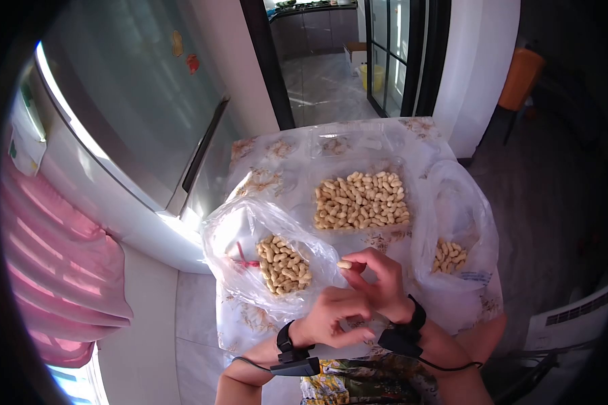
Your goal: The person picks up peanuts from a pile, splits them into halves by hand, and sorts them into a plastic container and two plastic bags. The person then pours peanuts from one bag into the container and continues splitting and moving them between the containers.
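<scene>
A single peanut [344, 264] in its shell is pinched at the fingertips of my right hand [384, 280], above the near part of the table. Just below and to the left, my left hand [334, 317] is loosely curled, its thumb apart from the bent fingers, with nothing visible in it. The hands overlap closely in the view. On the left lies a clear plastic bag [226, 233] with a pile of peanuts [284, 266] and a red tie [248, 263]. Behind my hands stands a clear plastic box [311, 172] full of unshelled peanuts [361, 201].
Another clear bag [456, 202] holding fewer peanuts [448, 256] rests at the table's right edge. A patterned cover lies over the table [263, 322]. A refrigerator [142, 101] stands close on the left, with pink cloth [64, 270] nearby. An orange chair [522, 77] is back right.
</scene>
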Tool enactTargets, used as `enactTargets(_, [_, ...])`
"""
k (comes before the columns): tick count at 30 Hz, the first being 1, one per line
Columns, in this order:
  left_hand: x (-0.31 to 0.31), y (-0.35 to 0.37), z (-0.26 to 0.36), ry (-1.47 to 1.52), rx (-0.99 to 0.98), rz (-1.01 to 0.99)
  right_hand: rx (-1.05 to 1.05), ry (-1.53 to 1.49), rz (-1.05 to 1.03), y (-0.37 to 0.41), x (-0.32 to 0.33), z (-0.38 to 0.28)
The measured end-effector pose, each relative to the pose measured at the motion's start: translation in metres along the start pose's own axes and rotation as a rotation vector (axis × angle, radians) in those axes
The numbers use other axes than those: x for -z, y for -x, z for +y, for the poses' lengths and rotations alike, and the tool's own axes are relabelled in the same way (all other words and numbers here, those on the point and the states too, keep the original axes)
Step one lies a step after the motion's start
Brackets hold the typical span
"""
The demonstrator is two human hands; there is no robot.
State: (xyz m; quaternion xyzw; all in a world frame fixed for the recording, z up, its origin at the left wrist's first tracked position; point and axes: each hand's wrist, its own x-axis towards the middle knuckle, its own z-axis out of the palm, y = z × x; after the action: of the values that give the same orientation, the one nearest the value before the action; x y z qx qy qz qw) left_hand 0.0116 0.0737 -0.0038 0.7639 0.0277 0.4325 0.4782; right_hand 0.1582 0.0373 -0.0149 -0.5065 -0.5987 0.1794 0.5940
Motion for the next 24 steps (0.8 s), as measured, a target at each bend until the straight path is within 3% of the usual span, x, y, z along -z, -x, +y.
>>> enactTargets(2, [0.0,0.001,0.001,0.043,0.066,-0.421,0.011,0.013,-0.033,-0.001,0.001,-0.001])
enactTargets(6, [-0.009,0.003,0.001,0.011,0.103,-0.586,0.012,0.06,0.014,-0.005,0.005,-0.003])
enactTargets(8, [-0.011,0.007,-0.003,-0.029,0.14,-0.594,-0.023,0.006,0.016,-0.014,-0.001,-0.015])
enactTargets(11, [-0.012,0.013,-0.001,-0.071,0.193,-0.577,0.025,0.021,-0.256,-0.027,-0.014,-0.034])
enactTargets(16, [-0.002,0.006,-0.009,-0.171,0.045,-0.496,0.095,0.185,-0.198,-0.045,-0.021,-0.024])
enactTargets(18, [-0.007,0.005,-0.002,-0.189,0.107,-0.499,0.107,0.183,-0.356,-0.045,-0.015,-0.018])
enactTargets(23, [-0.019,0.021,-0.01,-0.208,0.295,-0.702,0.112,0.085,-0.723,-0.04,-0.026,-0.021])
enactTargets(24, [-0.022,0.026,-0.016,-0.088,0.312,-0.747,0.111,0.086,-0.724,-0.038,-0.029,-0.025])
